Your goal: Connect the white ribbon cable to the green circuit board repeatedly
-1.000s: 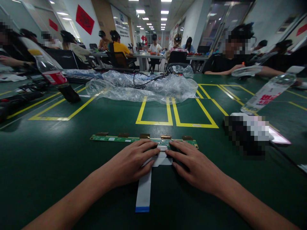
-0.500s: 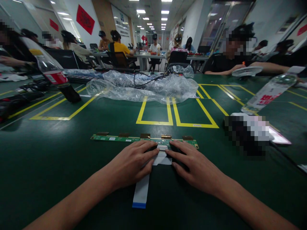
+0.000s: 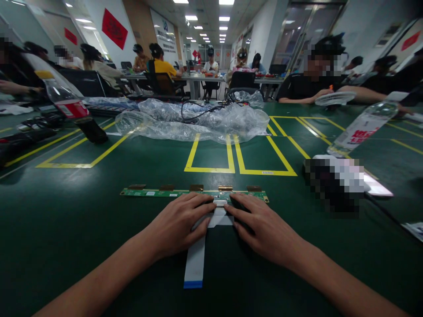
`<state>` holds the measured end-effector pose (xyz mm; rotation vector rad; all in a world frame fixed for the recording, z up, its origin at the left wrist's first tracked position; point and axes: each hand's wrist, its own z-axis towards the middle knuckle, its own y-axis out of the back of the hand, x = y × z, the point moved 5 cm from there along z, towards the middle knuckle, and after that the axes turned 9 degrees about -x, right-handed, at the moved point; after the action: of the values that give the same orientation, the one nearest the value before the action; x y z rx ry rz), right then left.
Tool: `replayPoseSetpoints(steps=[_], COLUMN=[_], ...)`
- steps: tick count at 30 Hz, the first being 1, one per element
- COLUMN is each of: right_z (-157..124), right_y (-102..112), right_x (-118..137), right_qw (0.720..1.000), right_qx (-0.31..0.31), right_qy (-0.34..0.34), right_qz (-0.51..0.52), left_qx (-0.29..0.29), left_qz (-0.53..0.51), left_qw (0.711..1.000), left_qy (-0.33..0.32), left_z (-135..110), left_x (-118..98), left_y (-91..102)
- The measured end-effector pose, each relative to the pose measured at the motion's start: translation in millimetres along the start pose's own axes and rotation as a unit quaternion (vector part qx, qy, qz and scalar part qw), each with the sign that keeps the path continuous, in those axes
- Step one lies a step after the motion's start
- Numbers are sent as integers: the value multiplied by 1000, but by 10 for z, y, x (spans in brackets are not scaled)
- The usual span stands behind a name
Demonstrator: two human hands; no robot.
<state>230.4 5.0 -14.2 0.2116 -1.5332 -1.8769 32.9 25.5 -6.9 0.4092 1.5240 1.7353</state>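
A long, narrow green circuit board [image 3: 155, 192] lies across the dark green table [image 3: 66, 229] in front of me. A white flat ribbon cable [image 3: 195, 262] with a blue end runs from the board's white connector [image 3: 220, 203] back toward me. My left hand [image 3: 176, 224] lies flat on the cable's left side, fingers stretched out to the connector. My right hand [image 3: 261, 226] lies flat on the right side, fingertips at the connector and board edge. Neither hand grips anything.
Crumpled clear plastic wrap [image 3: 198, 121] with a black cable lies beyond yellow floor-tape rectangles [image 3: 211, 154]. A cola bottle [image 3: 66, 103] stands at the left, a water bottle [image 3: 363, 125] at the right, with a blurred object [image 3: 333, 182] nearby. Several people sit around the tables.
The ribbon cable's blue end has shifted slightly left and toward the board. Both hands stay pressed at the connector with almost no movement.
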Motion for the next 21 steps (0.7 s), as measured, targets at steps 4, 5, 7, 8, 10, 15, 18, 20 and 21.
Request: replayPoseSetpoints(steps=[4,5,7,8,10,15,18,20,21], right_z=[11,16,25,27,28,9,-3,-7,-8], right_y=[12,19,38,49,77,118,112,104,99], right_x=[12,17,20,17,1,-46,-50,-50,-49], right_qw=[1000,1000,999,999,999,998,998,998,998], right_qx=[-8,-13,-26,-33,-50,-65,-54,-49,-47], right_qy=[19,21,20,16,9,1,-2,-6,-6], right_qz=[-6,-3,7,12,18,26,38,43,45], left_qx=[-49,-61,-78,-82,-86,-94,-83,-70,-68], left_qz=[19,27,48,61,85,118,136,157,171], left_qw=[998,998,995,994,993,987,980,969,960], left_qy=[19,23,25,23,18,54,123,179,210], left_z=[73,90,112,114,98,-79,-325,-571,-722], left_x=[-36,-52,-80,-85,-59,352,801,1122,1286], left_y=[-24,-31,-57,-75,-106,-13,161,304,384])
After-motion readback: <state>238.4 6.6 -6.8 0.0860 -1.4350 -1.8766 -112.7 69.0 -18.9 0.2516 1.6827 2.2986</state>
